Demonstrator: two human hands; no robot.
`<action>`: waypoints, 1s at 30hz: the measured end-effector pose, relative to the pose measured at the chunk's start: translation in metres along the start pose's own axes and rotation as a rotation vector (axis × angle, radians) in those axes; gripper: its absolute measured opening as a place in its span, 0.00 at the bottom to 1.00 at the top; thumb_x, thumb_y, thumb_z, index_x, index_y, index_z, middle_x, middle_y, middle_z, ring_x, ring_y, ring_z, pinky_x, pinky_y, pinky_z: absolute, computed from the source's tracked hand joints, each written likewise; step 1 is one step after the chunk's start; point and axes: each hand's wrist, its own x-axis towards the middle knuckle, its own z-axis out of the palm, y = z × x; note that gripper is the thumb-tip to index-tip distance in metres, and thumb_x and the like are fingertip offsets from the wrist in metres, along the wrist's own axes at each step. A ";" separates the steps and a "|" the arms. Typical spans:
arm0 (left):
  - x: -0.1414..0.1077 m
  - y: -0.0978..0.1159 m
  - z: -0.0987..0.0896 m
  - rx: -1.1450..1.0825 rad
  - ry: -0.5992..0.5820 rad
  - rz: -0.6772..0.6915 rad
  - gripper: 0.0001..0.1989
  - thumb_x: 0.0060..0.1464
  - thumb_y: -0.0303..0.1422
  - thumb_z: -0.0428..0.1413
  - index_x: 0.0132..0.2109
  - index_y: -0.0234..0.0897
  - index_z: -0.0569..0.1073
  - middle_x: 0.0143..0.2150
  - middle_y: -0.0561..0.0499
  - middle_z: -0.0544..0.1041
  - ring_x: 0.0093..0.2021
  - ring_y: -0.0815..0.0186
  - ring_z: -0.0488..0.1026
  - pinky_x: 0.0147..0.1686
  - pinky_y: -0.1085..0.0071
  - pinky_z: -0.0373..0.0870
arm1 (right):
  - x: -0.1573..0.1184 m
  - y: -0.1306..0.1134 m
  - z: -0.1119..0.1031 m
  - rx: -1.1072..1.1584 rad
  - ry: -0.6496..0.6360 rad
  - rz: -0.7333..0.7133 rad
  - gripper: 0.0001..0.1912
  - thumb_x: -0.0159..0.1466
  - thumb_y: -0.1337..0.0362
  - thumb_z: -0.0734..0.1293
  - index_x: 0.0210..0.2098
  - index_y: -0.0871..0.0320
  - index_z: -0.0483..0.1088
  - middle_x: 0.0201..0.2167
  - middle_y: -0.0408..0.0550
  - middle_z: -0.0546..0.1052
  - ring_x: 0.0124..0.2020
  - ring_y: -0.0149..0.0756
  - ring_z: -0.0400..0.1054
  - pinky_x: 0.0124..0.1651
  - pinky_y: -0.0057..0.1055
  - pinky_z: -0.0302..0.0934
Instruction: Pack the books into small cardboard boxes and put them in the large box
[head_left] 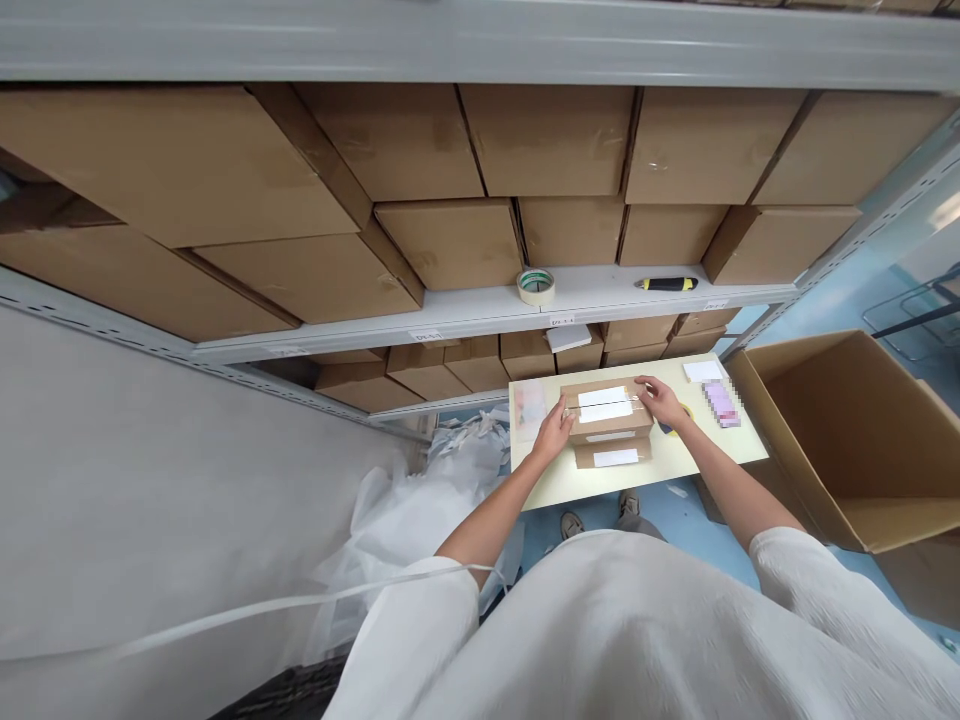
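A small brown cardboard box (610, 438) with white labels lies on the cream tabletop (555, 490). My left hand (553, 430) rests against the box's left edge, its fingers along the side. At the upper right corner of the box is my right hand (660, 401), thumb and fingers bent around the edge. Both hands hold the box between them. A roll of tape, partly hidden, lies under my right wrist.
Shelves with brown boxes (555, 140) stand ahead. A tape roll (536, 287) and a yellow-black cutter (667, 285) lie on one shelf. Right of the table is a large open carton (795, 400); white wrapping (442, 510) is heaped at left.
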 end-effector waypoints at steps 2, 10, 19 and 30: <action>-0.005 -0.008 0.005 -0.015 0.015 -0.024 0.37 0.72 0.48 0.51 0.80 0.37 0.58 0.79 0.41 0.62 0.78 0.51 0.62 0.75 0.54 0.60 | -0.001 -0.003 0.004 0.035 -0.002 -0.029 0.21 0.68 0.53 0.65 0.57 0.48 0.76 0.63 0.48 0.78 0.62 0.44 0.73 0.70 0.47 0.65; -0.014 -0.025 0.000 -0.058 0.083 -0.077 0.37 0.72 0.48 0.51 0.80 0.41 0.57 0.80 0.43 0.62 0.79 0.52 0.59 0.77 0.54 0.56 | 0.004 -0.019 0.020 0.074 -0.045 -0.054 0.20 0.67 0.54 0.67 0.57 0.48 0.76 0.63 0.48 0.78 0.64 0.45 0.72 0.74 0.49 0.61; -0.020 -0.029 -0.011 -0.023 0.119 -0.078 0.36 0.71 0.47 0.53 0.80 0.42 0.59 0.79 0.45 0.64 0.79 0.53 0.60 0.77 0.55 0.56 | 0.006 -0.001 0.044 0.097 -0.081 -0.006 0.23 0.65 0.54 0.65 0.58 0.50 0.75 0.62 0.50 0.78 0.62 0.47 0.72 0.70 0.50 0.64; -0.013 0.002 0.013 0.302 0.046 0.032 0.31 0.73 0.42 0.50 0.77 0.40 0.63 0.81 0.37 0.56 0.81 0.44 0.51 0.78 0.40 0.49 | -0.007 0.020 0.023 0.003 -0.023 0.141 0.21 0.67 0.56 0.64 0.57 0.50 0.73 0.62 0.50 0.77 0.62 0.46 0.71 0.70 0.48 0.63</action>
